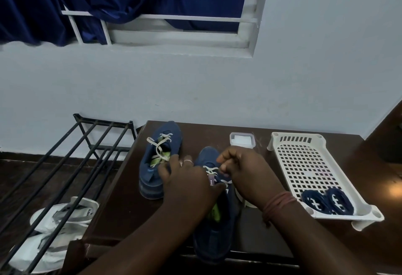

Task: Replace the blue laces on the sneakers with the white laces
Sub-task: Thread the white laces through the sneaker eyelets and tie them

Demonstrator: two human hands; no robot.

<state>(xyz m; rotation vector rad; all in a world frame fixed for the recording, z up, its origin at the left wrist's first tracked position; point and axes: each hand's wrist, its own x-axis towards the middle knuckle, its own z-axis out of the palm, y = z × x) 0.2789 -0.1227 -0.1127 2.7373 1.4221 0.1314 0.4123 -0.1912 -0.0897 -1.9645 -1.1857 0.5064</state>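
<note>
Hands (191, 179) (245, 172) both pinch white lace (212, 170) on near sneaker (217, 231). Risk: uneven pull skips an eyelet or leaves ends lopsided.

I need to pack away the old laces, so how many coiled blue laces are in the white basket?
2: both blue laces lie coiled side by side at the near end of the white basket. None seem hidden elsewhere.
</note>
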